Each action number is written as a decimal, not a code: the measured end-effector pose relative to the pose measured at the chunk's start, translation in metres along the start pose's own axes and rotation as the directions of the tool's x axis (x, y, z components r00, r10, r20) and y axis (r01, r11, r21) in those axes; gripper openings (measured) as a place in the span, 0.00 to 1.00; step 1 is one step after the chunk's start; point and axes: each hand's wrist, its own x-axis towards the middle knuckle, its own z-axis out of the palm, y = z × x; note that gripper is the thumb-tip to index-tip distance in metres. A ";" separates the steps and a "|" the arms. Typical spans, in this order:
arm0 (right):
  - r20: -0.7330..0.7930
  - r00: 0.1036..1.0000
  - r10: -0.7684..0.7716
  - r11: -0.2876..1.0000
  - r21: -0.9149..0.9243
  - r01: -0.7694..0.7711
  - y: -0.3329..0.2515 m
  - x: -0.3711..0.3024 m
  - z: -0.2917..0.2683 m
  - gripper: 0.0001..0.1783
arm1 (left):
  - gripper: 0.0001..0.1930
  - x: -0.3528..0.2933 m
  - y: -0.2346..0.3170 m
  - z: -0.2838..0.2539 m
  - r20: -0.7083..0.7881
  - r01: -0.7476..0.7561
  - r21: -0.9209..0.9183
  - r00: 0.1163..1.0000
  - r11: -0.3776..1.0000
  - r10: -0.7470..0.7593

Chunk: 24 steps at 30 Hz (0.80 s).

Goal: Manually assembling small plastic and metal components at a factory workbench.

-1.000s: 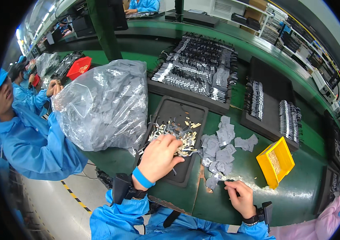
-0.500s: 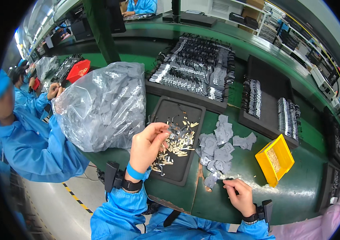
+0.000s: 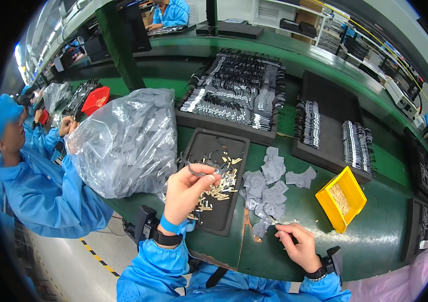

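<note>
My left hand (image 3: 186,194) is closed in a pinch above the black tray (image 3: 214,229), holding a small part with a thin black cable (image 3: 195,171). Below it in the tray lie several small brass-coloured pieces (image 3: 224,190), mixed with dark cable parts. My right hand (image 3: 299,246) rests low over the green table, its thumb and index finger bent together beside a heap of flat grey pieces (image 3: 267,194). What those fingers hold, if anything, is too small to make out.
A yellow bin (image 3: 342,199) with small pale pieces stands at the right. Behind are two black trays of metal parts with black cables, one fuller (image 3: 234,93), one partly filled (image 3: 332,123). A clear plastic bag (image 3: 128,146) of grey pieces is at left, beside a co-worker (image 3: 47,191) in blue.
My left hand has come up slightly from the tray's pieces, and the black cable part now shows in its fingers. The right hand stays near the grey heap. The view has shifted a little.
</note>
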 end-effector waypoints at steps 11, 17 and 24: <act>0.292 0.950 0.107 0.541 0.785 -0.302 -0.019 0.024 0.011 0.20 | 0.11 -0.027 -0.014 0.081 0.371 0.330 -0.555 0.920 0.763 -0.128; 0.493 0.867 0.071 0.050 0.867 -0.497 -0.011 0.021 0.002 0.15 | 0.06 -0.022 -0.019 0.103 0.578 0.519 -0.589 0.806 0.619 -0.127; -0.027 0.973 0.230 0.599 0.791 -0.119 -0.019 0.018 -0.017 0.04 | 0.23 -0.015 -0.020 0.118 0.256 0.198 -0.398 0.962 0.896 -0.099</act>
